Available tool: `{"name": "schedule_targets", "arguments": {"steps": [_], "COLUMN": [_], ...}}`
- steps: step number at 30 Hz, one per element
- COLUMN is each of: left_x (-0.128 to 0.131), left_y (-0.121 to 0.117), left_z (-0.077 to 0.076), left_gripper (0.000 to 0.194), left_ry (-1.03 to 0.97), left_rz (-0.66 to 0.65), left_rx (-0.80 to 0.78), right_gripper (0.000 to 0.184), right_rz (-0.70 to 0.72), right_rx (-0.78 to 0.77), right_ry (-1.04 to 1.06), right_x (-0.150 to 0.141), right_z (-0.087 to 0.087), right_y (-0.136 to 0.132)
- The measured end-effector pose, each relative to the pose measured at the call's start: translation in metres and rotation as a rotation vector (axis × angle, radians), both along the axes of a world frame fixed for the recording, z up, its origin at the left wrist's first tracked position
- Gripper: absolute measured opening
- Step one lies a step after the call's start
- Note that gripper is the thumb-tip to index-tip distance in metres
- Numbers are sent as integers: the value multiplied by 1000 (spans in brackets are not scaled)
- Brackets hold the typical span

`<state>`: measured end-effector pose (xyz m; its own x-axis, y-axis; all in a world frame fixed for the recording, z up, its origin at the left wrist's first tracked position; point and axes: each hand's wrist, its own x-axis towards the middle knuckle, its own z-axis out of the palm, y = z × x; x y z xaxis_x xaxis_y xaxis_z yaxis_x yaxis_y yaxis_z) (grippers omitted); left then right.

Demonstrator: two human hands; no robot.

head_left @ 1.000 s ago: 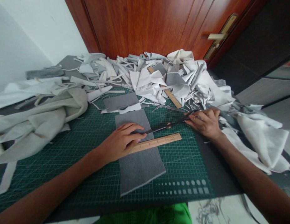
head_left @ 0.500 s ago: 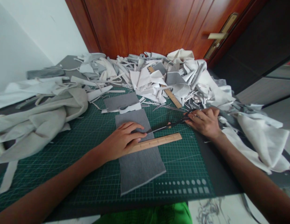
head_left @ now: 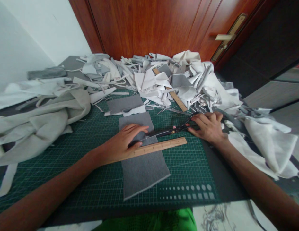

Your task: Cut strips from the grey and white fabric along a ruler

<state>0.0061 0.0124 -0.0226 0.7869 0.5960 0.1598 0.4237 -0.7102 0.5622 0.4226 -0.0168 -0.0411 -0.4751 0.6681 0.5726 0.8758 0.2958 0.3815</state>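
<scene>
My right hand (head_left: 208, 127) is closed around the handles of black scissors (head_left: 167, 132), whose loops stand apart. Their blades point left and reach over the right edge of a grey fabric piece (head_left: 144, 175), with the tip near my left fingers. My left hand (head_left: 124, 141) lies across that fabric with its fingers stretched out and its thumb by the upper edge of a wooden ruler (head_left: 166, 145). The ruler crosses the fabric just below the blades, its left part under my left hand. Everything lies on a green cutting mat (head_left: 188, 166).
A second grey fabric piece (head_left: 126, 104) with a white strip lies above. White and grey scraps (head_left: 149, 81) heap along the back, with another wooden ruler (head_left: 177, 100) among them. Folded pale cloth (head_left: 43, 125) lies left, white cloth (head_left: 269, 141) right. A wooden door (head_left: 149, 25) stands behind.
The scissors have moved left, deeper over the fabric, and their handles have spread apart. My right hand has shifted slightly left. My left index finger has lifted and drawn back from the blade tip.
</scene>
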Motion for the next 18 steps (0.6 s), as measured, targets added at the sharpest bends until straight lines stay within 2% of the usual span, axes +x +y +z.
{"name": "schedule_targets", "arguments": {"steps": [6,10,13,18], "left_x": [0,0,0,0], "left_y": [1,0,-1,-2], "left_z": [0,1,1,1], "left_gripper": [50,49,49,61], "left_ry": [-14,-12,-11,-15], "left_rz": [-22,-27,-19,2], "left_rx": [23,27,15,6], "right_gripper": [29,36,39,40], "right_rz": [72,4,1,31], "right_rx": [31,-32,-15,-3], "right_ry": [1,10,6,-10], "right_x": [6,7,4,12], "right_z": [4,4,5,6], "right_y": [2,3,4,5]}}
